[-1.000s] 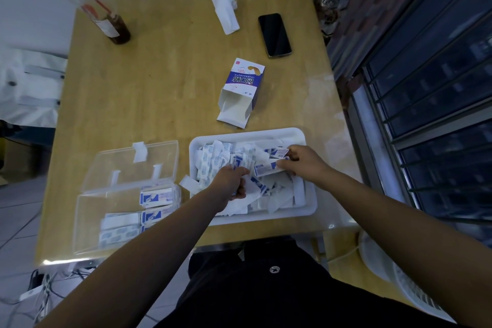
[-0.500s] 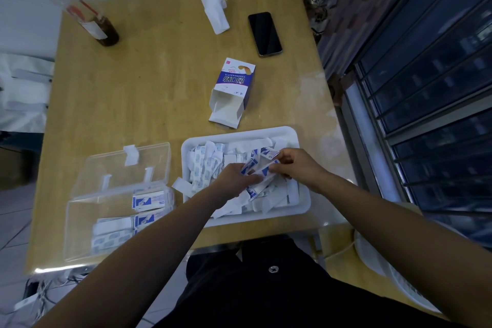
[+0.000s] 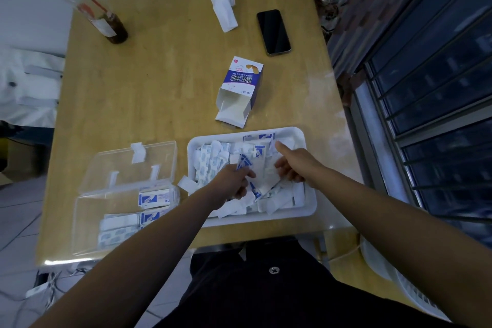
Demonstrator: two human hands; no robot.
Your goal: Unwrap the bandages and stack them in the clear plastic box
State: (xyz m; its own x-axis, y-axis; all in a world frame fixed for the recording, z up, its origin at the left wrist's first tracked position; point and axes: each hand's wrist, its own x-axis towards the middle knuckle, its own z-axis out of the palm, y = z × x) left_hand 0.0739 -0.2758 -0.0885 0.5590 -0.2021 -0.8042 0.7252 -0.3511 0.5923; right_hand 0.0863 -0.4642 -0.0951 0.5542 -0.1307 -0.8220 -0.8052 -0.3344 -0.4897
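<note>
A white tray [image 3: 310, 209] near the table's front edge holds a heap of wrapped bandages [image 3: 213, 161] and torn white wrappers. Over its middle, my left hand [image 3: 234, 181] pinches a blue-and-white bandage wrapper [image 3: 246, 162]. My right hand [image 3: 295, 164] is just right of it, thumb raised, fingers on a white wrapper strip [image 3: 266, 177] stretched between the two hands. To the left stands the clear plastic box [image 3: 87, 221], lid swung back, with a few bandages [image 3: 154, 198] stacked in it.
An opened blue-and-white bandage carton [image 3: 241, 90] lies beyond the tray. Farther back are a black phone [image 3: 273, 32], a crumpled white tissue [image 3: 222, 8] and a cup with a red straw [image 3: 103, 18]. A barred window runs along the right.
My hands have drawn slightly apart over the tray, spreading the wrapper open between them, and my right thumb has lifted. The camera view shifted a little.
</note>
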